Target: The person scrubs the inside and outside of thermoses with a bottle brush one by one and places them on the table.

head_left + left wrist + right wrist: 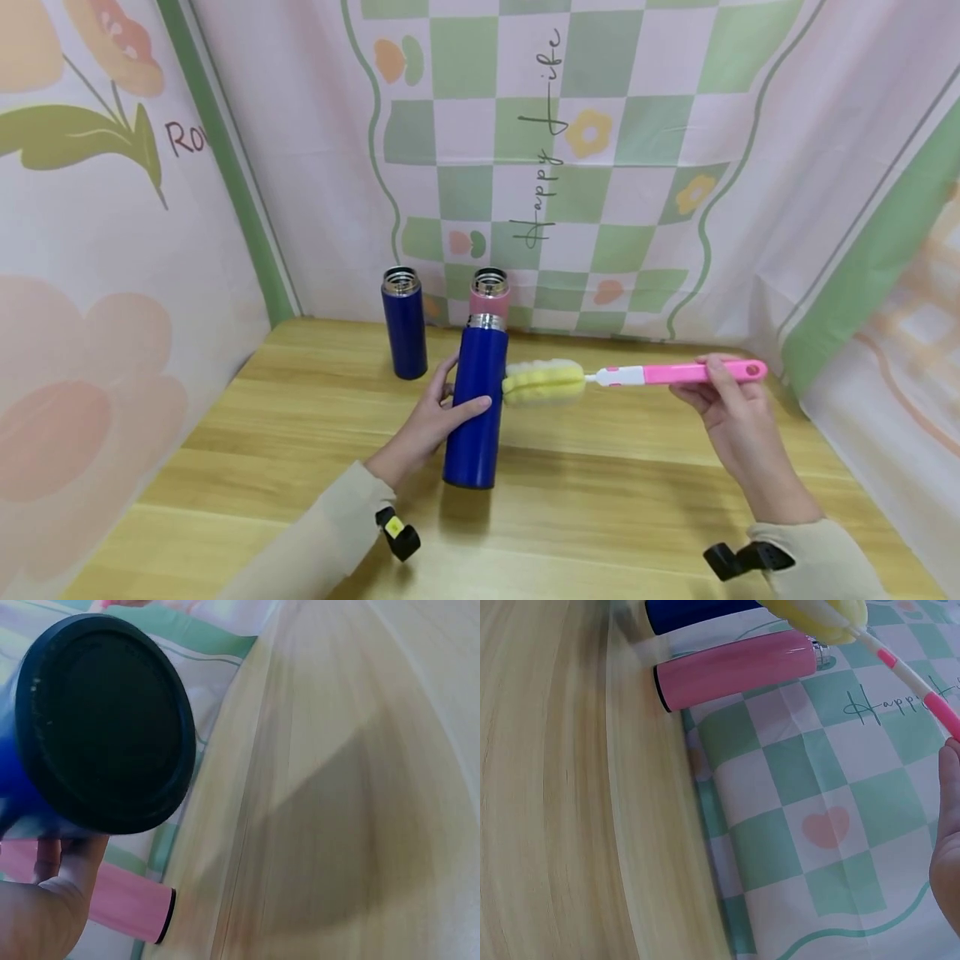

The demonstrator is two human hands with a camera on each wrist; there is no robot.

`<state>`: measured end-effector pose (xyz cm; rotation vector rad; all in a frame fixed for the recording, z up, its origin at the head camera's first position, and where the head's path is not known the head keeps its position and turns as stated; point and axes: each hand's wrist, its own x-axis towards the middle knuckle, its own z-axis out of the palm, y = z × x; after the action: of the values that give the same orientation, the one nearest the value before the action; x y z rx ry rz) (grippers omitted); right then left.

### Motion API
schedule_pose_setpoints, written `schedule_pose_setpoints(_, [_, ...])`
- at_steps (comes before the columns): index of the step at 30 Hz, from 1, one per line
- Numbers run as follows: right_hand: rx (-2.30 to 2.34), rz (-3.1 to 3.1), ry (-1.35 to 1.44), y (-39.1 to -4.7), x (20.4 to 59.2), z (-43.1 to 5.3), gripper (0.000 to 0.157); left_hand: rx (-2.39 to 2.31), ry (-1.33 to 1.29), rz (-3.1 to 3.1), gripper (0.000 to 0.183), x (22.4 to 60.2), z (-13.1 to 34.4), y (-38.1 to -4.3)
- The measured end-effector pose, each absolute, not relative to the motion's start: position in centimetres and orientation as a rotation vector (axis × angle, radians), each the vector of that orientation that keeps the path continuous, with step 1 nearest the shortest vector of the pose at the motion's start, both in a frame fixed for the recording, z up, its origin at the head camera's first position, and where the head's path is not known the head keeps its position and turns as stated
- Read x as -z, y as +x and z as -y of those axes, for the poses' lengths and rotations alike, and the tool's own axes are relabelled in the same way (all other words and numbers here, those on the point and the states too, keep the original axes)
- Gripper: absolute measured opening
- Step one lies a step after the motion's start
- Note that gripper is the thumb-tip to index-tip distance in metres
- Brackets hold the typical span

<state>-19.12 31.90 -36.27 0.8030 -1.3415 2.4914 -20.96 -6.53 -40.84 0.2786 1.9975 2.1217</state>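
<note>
My left hand (423,429) grips a tall blue vacuum flask (476,442) by its side, fingers behind and thumb across the front. The flask has no lid, its metal mouth leans away from me, and its black base (112,727) is raised off the table in the left wrist view. My right hand (738,417) holds a bottle brush (678,374) level by its pink handle. The brush's yellow and white sponge head (547,382) points left, its tip right at the flask's side. In the right wrist view only part of the right hand (946,847) shows.
A second blue flask (405,337) and a pink flask (501,302) stand lidless at the back of the wooden table (315,458); the raised flask partly hides the pink one in the head view. A patterned cloth (525,133) hangs behind the table.
</note>
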Motion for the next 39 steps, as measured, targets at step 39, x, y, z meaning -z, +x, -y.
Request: schedule_pose_setpoints(39, [-2.554,1.193,0.816,-19.0,36.7,-32.0,0.027,-2.159,0.274,-2.001,0.086,39.7,6.3,-21.1])
